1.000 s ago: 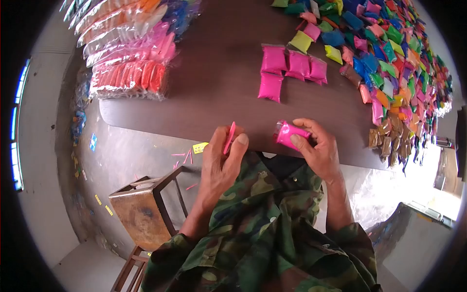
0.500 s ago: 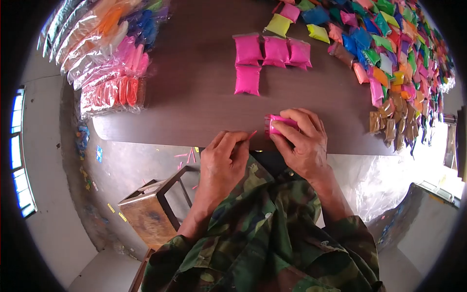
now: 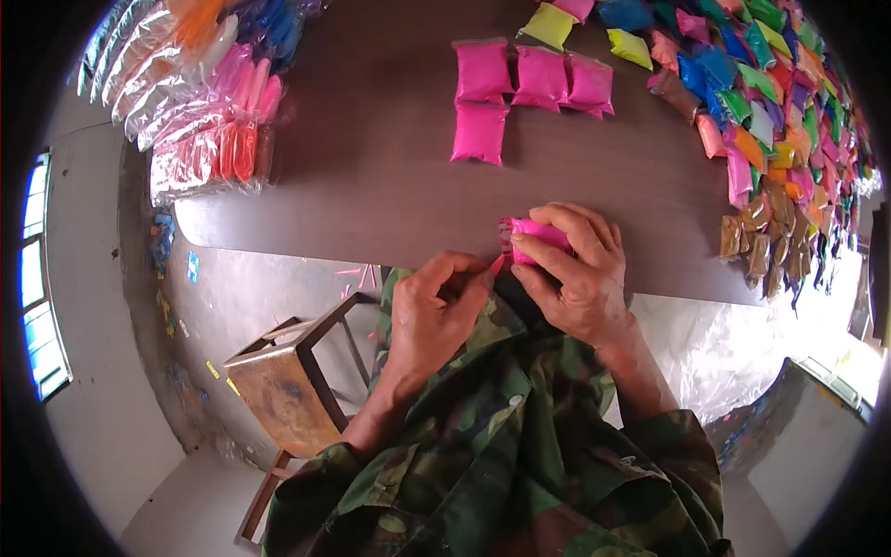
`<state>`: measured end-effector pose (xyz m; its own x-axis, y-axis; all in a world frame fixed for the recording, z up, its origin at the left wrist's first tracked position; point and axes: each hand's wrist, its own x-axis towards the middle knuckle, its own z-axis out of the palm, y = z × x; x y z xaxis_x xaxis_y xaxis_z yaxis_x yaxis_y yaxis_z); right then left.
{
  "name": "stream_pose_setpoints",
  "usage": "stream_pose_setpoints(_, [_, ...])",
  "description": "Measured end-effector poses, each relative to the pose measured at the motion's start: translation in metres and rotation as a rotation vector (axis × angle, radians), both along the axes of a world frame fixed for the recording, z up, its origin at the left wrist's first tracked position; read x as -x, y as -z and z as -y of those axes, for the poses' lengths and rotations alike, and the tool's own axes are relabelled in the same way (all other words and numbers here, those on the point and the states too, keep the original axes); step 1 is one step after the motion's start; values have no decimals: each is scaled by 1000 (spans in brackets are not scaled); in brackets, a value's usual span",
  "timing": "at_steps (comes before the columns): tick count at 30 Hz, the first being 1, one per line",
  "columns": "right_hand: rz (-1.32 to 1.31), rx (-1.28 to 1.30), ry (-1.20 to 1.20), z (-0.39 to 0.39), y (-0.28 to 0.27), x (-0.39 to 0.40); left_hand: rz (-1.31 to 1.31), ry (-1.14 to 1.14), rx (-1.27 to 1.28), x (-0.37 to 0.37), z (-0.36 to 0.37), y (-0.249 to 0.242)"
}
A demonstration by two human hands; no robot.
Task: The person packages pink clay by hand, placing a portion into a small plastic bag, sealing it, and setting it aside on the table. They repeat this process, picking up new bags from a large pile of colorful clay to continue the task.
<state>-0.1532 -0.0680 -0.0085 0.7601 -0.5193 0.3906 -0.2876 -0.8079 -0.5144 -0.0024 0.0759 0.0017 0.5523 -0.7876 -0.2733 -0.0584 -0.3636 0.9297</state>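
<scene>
My right hand (image 3: 583, 269) grips a small pink packet (image 3: 541, 238) at the table's front edge, fingers on top and thumb below. Reddish-brown marks show along the packet's left end. My left hand (image 3: 438, 304) is closed in a pinch around a thin pink strip (image 3: 498, 264), whose tip lies right at the packet's lower left corner. Most of that strip is hidden behind the fingers. Farther up the table, several plump pink packets lie together: three in a row, the middle one (image 3: 540, 78) among them, and a single packet (image 3: 479, 133) below the left one.
A large pile of small coloured packets (image 3: 756, 111) covers the right side of the table (image 3: 362, 158). Clear bags of coloured pieces (image 3: 218, 153) are stacked at the left. Below the table's edge stands a wooden stool (image 3: 288, 395), with pink scraps on the floor nearby.
My left hand has moved right, bringing the pink strip from a gap away up to the packet's corner. The view has shifted slightly, with the table's packets now higher in it.
</scene>
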Motion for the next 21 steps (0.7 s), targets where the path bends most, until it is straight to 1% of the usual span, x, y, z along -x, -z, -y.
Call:
stream_pose_setpoints(3, [-9,-11,-16,1,1,1,71,9,-13,-1,-1,-3])
stream_pose_setpoints(6, [-10,-2,-30,2,4,2,-30,12,-45,-3,-4,-2])
stream_pose_setpoints(9, [-18,-6,-48,2,4,3,-48,12,-38,-2,-5,-2])
stream_pose_setpoints(12, [-28,-16,-67,2,3,4,-122,23,-64,-2,-10,0])
stream_pose_setpoints(15, [-45,-36,-88,2,-1,4,-164,-38,-19,4,-16,6])
stream_pose_setpoints(21, [-57,-42,-115,4,1,4,-230,-64,-35,2,-22,1])
